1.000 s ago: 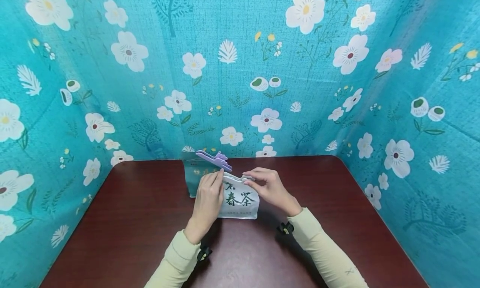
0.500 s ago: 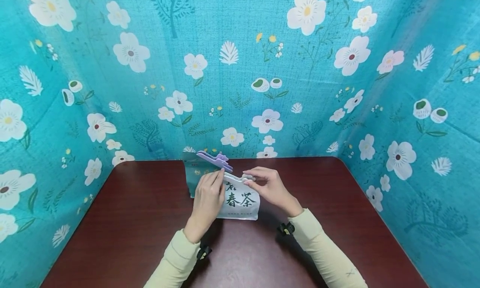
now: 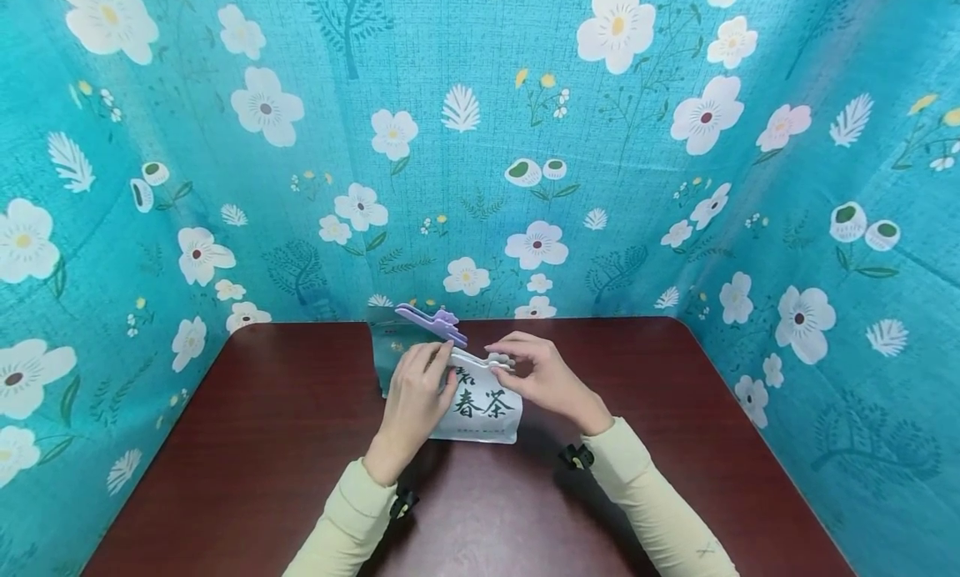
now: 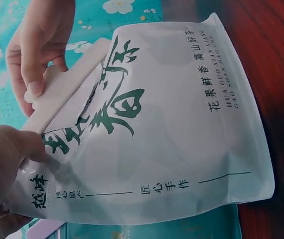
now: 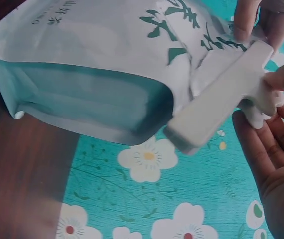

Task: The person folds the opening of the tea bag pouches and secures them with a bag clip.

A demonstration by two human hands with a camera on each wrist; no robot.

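A white tea bag [image 3: 480, 427] with green brush lettering stands on the table, its folded top crossed by a white bag clip [image 4: 67, 92]. My left hand [image 3: 416, 389] pinches the bag's upper left corner, thumb on the printed front and fingers behind. At the other side, my right hand [image 3: 547, 381] grips the clip's scalloped handle between thumb and fingers. The clip's long bar [image 5: 221, 99] lies over the crumpled fold in the right wrist view. Behind the white bag stands a teal bag [image 3: 386, 356], partly hidden, with a purple clip [image 3: 433, 321] slanting across its top.
Dark red-brown wood makes up the table [image 3: 300, 444]. A turquoise curtain [image 3: 450, 185] printed with white flowers hangs along its back and both sides.
The left thumb has shifted slightly and stands more apart from the fingers. A little more of the white clip's handle shows at the right fingertips. Both bags stay about where they were.
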